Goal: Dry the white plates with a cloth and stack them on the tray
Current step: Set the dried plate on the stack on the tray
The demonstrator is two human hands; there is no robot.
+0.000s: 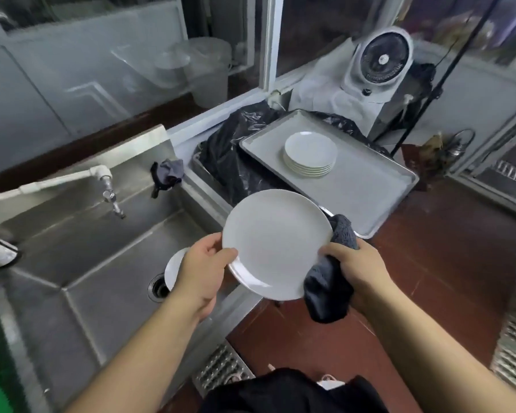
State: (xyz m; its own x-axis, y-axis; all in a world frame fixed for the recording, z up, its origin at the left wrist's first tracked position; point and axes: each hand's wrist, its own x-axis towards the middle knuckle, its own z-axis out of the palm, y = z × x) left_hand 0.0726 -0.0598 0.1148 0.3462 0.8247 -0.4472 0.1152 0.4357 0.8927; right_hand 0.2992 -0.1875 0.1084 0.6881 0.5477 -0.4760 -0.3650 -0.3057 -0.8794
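Left grip pinches white plate at nine o'clock; right grip clutches dark cloth against rim at three o'clock.

Single head-worn wide view, forward and down, close over sink and tray

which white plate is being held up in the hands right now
The large white plate above the sink's edge: the left hand grips its rim, the right hand holds a dark cloth against it. The others sit stacked on the tray or in the sink.
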